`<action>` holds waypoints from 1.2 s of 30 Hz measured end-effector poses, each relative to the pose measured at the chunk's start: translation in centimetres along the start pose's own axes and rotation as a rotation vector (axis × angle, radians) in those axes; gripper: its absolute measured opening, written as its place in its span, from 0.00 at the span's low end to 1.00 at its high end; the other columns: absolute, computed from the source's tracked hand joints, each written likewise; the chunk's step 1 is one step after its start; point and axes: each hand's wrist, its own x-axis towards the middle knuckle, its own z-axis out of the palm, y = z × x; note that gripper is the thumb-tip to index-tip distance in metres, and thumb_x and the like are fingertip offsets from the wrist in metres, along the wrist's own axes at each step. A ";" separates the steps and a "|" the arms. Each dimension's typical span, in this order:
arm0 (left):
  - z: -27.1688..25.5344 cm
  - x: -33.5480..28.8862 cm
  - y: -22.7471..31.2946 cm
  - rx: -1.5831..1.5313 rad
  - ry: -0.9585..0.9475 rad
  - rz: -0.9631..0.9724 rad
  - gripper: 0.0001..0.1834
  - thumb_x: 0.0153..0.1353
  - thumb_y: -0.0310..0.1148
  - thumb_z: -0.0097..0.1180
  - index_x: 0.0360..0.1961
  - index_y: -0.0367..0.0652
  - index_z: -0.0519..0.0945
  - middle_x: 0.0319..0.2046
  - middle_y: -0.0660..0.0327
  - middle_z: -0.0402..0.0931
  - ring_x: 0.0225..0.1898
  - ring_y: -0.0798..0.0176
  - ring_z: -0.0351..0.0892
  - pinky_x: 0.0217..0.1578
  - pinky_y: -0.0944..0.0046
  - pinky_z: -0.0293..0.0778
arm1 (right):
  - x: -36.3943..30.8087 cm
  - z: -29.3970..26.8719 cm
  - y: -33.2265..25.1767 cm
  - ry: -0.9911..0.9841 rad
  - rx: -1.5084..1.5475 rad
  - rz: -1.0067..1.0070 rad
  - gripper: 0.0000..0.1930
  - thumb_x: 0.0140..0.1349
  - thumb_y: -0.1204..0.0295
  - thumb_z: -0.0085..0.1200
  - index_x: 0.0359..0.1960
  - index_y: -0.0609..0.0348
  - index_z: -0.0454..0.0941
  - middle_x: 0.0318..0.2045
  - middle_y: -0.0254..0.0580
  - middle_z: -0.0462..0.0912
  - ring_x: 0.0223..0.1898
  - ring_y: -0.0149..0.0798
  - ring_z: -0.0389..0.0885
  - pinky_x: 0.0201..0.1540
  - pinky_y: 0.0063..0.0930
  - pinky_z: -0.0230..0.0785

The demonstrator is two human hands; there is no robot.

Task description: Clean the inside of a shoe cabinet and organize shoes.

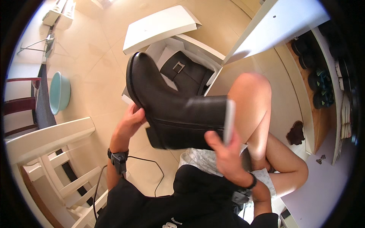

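Observation:
A black leather ankle boot [178, 110] lies sideways between my hands, its toe up to the left and its shaft opening to the right. My left hand [133, 118] grips it under the sole near the arch. My right hand [225, 152] holds the shaft's top edge, thumb on the leather; this hand is slightly blurred. A white edge shows at the shaft opening. Beyond it, a second black boot [190, 72] with a square metal buckle lies in an open white shoebox [201, 47]. The held boot hides part of that box.
The white box lid [161, 26] rests tilted on the box's far side. At right stands a cabinet with an open white door [273, 28] and shoes [321, 89] on its shelves. A light blue basin [60, 93] and a cream wooden chair [53, 136] are at left.

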 end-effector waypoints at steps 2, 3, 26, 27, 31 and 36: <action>-1.0 1.4 1.2 0.216 0.204 -0.083 0.49 0.53 0.44 0.75 0.70 0.35 0.64 0.64 0.54 0.72 0.65 0.56 0.69 0.67 0.59 0.64 | 1.3 2.1 2.2 -0.153 -0.044 0.033 0.26 0.61 0.68 0.69 0.55 0.61 0.69 0.45 0.37 0.77 0.46 0.30 0.77 0.50 0.28 0.72; -2.4 2.0 1.6 0.223 0.205 -0.083 0.49 0.53 0.44 0.75 0.70 0.35 0.64 0.64 0.54 0.72 0.65 0.56 0.69 0.67 0.59 0.64 | 1.6 2.8 4.7 -0.185 0.049 0.110 0.31 0.60 0.69 0.69 0.60 0.60 0.64 0.47 0.38 0.76 0.46 0.32 0.77 0.50 0.29 0.72; -5.0 13.9 7.3 1.032 0.358 -0.203 0.38 0.45 0.47 0.77 0.49 0.25 0.81 0.38 0.52 0.85 0.37 0.61 0.85 0.42 0.63 0.82 | 6.7 0.8 10.9 -0.341 0.059 0.591 0.25 0.71 0.61 0.53 0.62 0.64 0.67 0.49 0.50 0.82 0.45 0.38 0.83 0.48 0.33 0.78; -4.2 13.7 7.7 1.092 0.364 -0.201 0.38 0.45 0.48 0.76 0.48 0.25 0.82 0.37 0.51 0.85 0.37 0.61 0.85 0.42 0.62 0.81 | 6.7 0.7 10.9 -0.341 0.060 0.594 0.25 0.71 0.61 0.53 0.62 0.64 0.67 0.49 0.50 0.82 0.45 0.38 0.83 0.48 0.33 0.78; -6.7 14.1 6.3 1.106 0.245 -0.149 0.37 0.49 0.52 0.72 0.46 0.24 0.82 0.37 0.49 0.85 0.38 0.58 0.86 0.42 0.60 0.81 | 6.6 0.7 10.9 -0.362 0.064 0.578 0.24 0.71 0.62 0.53 0.62 0.64 0.67 0.47 0.48 0.83 0.44 0.38 0.83 0.48 0.32 0.77; -9.0 14.4 4.3 1.198 0.274 -0.215 0.41 0.53 0.58 0.67 0.45 0.21 0.80 0.37 0.44 0.85 0.40 0.52 0.86 0.44 0.57 0.80 | 6.5 0.8 10.6 -0.343 0.066 0.584 0.23 0.71 0.62 0.53 0.61 0.64 0.68 0.45 0.47 0.83 0.44 0.37 0.83 0.48 0.31 0.77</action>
